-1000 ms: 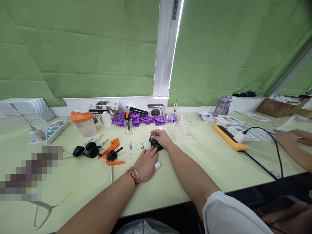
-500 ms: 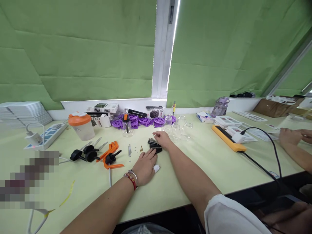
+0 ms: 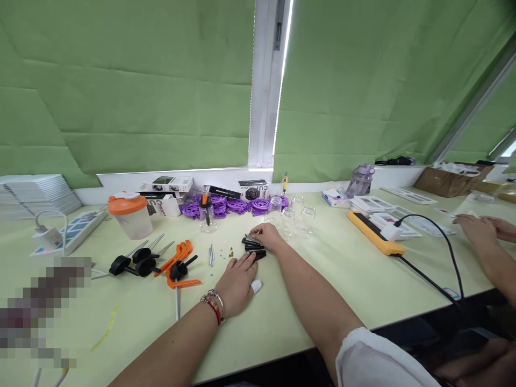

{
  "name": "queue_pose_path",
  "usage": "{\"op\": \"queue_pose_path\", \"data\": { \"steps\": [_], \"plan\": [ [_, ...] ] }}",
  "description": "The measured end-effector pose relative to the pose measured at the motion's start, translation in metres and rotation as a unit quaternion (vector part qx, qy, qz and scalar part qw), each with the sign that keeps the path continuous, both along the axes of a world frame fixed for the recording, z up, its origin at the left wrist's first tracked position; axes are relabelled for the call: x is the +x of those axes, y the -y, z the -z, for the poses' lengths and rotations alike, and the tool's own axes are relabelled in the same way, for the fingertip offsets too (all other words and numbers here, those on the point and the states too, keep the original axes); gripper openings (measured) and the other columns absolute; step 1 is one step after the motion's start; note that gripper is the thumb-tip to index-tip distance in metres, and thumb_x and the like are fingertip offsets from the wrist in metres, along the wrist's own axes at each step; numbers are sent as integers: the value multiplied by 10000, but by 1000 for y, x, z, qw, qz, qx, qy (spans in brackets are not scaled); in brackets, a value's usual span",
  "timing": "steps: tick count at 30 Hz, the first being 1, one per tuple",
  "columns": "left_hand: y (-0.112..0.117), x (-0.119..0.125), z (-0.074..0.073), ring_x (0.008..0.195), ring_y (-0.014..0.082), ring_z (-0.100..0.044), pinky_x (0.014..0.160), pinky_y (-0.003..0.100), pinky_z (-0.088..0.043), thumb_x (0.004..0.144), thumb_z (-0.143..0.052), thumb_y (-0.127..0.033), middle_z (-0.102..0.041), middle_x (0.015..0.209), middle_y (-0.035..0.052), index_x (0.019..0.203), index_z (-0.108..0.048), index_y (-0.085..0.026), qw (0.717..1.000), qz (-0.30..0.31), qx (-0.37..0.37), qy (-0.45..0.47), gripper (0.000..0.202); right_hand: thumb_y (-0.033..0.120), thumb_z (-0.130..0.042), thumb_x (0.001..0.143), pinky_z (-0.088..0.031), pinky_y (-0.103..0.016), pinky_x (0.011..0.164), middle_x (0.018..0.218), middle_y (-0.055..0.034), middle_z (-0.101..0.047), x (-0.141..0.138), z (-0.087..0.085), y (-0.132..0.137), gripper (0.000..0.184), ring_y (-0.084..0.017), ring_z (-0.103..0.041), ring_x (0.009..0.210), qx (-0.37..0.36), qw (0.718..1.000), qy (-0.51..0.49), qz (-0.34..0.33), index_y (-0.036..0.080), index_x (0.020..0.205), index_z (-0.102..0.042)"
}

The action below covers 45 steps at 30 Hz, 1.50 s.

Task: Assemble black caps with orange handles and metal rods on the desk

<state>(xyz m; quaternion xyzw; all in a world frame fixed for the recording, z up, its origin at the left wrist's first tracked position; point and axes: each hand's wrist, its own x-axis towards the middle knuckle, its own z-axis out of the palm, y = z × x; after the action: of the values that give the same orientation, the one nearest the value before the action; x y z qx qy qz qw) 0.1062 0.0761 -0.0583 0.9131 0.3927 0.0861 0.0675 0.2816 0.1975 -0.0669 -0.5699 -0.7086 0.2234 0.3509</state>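
Observation:
My left hand lies flat on the pale green table, fingers stretched toward a small pile of black plastic parts; the thumb wears a white wrap and the wrist bracelets. My right hand rests on the far side of the same pile, fingers curled over the top piece. Small metal pins and tiny brass bits lie just left of the pile.
Orange and black clamps lie to the left, an orange-lidded cup behind them. Purple discs and clear glass jars stand at the back. A yellow power strip with a black cable lies right; another person's hands work at far right.
My right hand has drawn slightly nearer over the black pile and its fingers have curled onto it. The left hand stays flat. The view has tilted a little.

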Motion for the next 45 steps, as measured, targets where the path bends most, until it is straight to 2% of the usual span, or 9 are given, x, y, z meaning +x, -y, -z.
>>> {"op": "queue_pose_path", "data": {
  "steps": [10, 23, 27, 30, 33, 36, 39, 42, 45],
  "plan": [
    [-2, 1, 2, 1387, 270, -201, 1084, 516, -203, 904, -367, -357, -267, 1499, 136, 1359, -391, -173, 1000, -6, -2, 15, 491, 264, -615, 763, -461, -254, 689, 835, -32, -717, -1, 4, -2, 170, -149, -609, 714, 8, 999, -2, -36, 200, 852, -744],
    [-5, 7, -5, 1385, 277, -205, 1080, 518, -202, 916, -330, -398, -255, 1501, 144, 1337, -401, -175, 1000, -14, -1, 9, 482, 273, -583, 807, -452, -269, 742, 937, -51, -709, -3, -1, -1, 184, -169, -616, 807, 14, 999, 35, -29, 209, 876, -741],
    [-3, 7, -4, 1391, 274, -187, 1085, 516, -205, 910, -351, -386, -221, 1515, 135, 1334, -399, -186, 1000, -13, -5, 18, 471, 272, -583, 810, -442, -286, 817, 979, -65, -690, -4, -1, 0, 187, -178, -604, 900, 33, 999, 37, -17, 192, 898, -728],
    [-1, 7, -5, 1393, 276, -180, 1091, 524, -191, 905, -364, -363, -222, 1515, 133, 1334, -397, -184, 1000, -11, 10, 17, 466, 255, -570, 818, -426, -309, 873, 1003, -80, -676, -5, -7, 5, 192, -183, -591, 953, 65, 997, 30, -11, 175, 914, -715],
    [3, -2, -18, 1387, 273, -200, 1093, 523, -187, 887, -398, -303, -256, 1503, 128, 1314, -427, -180, 999, -16, 46, 18, 446, 233, -563, 818, -416, -318, 890, 1001, -81, -676, -8, -19, 15, 182, -187, -587, 961, 104, 994, 20, -23, 171, 897, -714],
    [5, -28, -45, 1298, 266, -370, 1047, 473, -293, 857, -414, -218, -432, 1407, 106, 1178, -559, -195, 994, -74, 79, 30, 353, 228, -565, 810, -439, -298, 815, 957, -51, -689, -19, -34, 33, 171, -178, -602, 898, 94, 993, 13, -63, 203, 876, -720],
    [7, -67, -68, 1070, 234, -553, 928, 374, -415, 796, -415, -133, -620, 1145, 90, 999, -645, -186, 967, -228, 105, 54, 311, 235, -580, 799, -441, -266, 737, 896, -16, -697, -42, -43, 55, 161, -157, -617, 792, 41, 987, 34, -151, 239, 858, -729],
    [10, -101, -75, 909, 238, -598, 744, 337, -464, 778, -411, -164, -638, 995, 96, 938, -647, -175, 926, -360, 108, 26, 285, 238, -598, 790, -410, -253, 714, 890, -20, -686, -72, -43, 78, 161, -160, -607, 801, 43, 964, 120, -234, 247, 879, -731],
    [17, -116, -71, 792, 223, -606, 576, 293, -427, 794, -412, -255, -629, 947, 88, 881, -621, -183, 904, -422, 74, -1, 238, 222, -541, 829, -367, -250, 662, 898, -35, -664, -95, -39, 97, 179, -160, -584, 806, 57, 937, 219, -266, 231, 824, -719]
  ]
}}
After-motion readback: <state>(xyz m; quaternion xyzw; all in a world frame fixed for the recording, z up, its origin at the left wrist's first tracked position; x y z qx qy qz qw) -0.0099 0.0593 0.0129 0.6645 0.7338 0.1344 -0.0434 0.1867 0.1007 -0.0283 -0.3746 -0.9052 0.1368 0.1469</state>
